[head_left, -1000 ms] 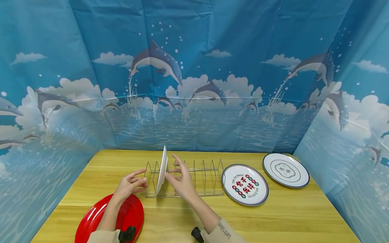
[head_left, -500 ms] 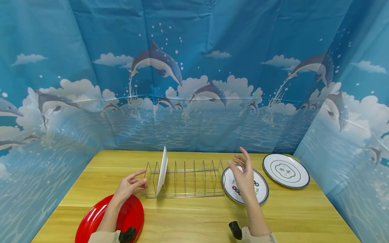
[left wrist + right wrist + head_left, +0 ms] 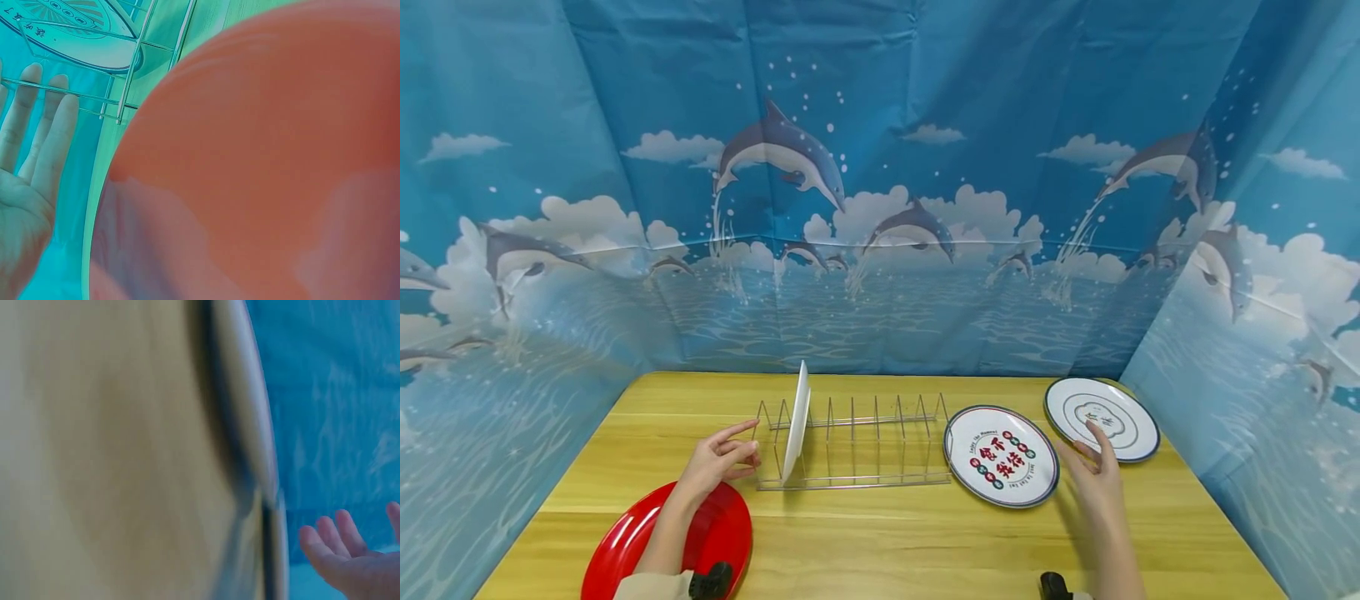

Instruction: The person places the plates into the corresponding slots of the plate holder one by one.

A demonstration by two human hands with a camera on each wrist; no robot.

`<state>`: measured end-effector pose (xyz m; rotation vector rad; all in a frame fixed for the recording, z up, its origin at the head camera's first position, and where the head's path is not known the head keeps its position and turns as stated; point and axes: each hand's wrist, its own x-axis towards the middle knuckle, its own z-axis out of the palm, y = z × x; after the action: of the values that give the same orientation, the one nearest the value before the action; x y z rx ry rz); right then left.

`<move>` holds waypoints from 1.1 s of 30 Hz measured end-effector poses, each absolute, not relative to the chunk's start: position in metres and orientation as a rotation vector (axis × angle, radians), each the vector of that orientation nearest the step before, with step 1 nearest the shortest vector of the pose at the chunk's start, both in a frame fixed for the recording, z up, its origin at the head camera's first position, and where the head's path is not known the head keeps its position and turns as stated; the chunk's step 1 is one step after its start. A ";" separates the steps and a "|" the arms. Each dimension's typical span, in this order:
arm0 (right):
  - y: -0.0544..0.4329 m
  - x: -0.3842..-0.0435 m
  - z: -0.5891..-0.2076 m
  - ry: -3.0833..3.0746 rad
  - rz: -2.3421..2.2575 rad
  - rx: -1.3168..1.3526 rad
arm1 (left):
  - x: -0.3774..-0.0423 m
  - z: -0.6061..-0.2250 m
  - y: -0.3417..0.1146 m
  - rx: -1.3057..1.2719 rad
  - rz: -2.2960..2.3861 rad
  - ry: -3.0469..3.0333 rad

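A white plate [image 3: 797, 425] stands on edge in the left part of a wire dish rack [image 3: 880, 481]. My left hand [image 3: 718, 462] is at the rack's left end, and its fingertips meet a thin end wire, with fingers fairly straight in the left wrist view. Over the near edge of the far-right plate [image 3: 1070, 402], white with a dark rim and a grey emblem, hovers my right hand [image 3: 1097, 479]. Its fingers are spread and relaxed, holding nothing; the right wrist view shows the same hand [image 3: 356, 556] beside a blurred plate edge [image 3: 244, 387].
Between rack and right hand lies a white plate [image 3: 962, 454] with red characters, close to the rack's right end. A large red plate [image 3: 613, 554] is under my left forearm on the wooden table [image 3: 880, 546]. A dolphin-printed curtain [image 3: 880, 317] hangs behind the table.
My right hand has left the upright plate and travelled right, past the red-lettered plate, to the far-right plate. The left hand stays at the rack's end. The upright plate stays put.
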<state>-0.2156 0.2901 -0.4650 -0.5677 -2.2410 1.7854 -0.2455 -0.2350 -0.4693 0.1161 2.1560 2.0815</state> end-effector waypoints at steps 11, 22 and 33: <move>0.302 -0.211 -0.478 -2.290 2.350 -0.530 | -0.245 -0.469 -0.237 0.115 2.087 2.162; 0.299 -0.219 -0.486 -2.319 2.286 -0.505 | -0.246 -0.470 -0.236 0.125 2.078 2.171; 0.299 -0.218 -0.489 -2.228 2.391 -0.503 | -0.246 -0.469 -0.235 0.135 2.074 2.162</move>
<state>-0.2181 0.2994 -0.4893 -0.5026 -2.2285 2.3908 -0.2459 -0.2348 -0.4689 0.1349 2.1621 2.0736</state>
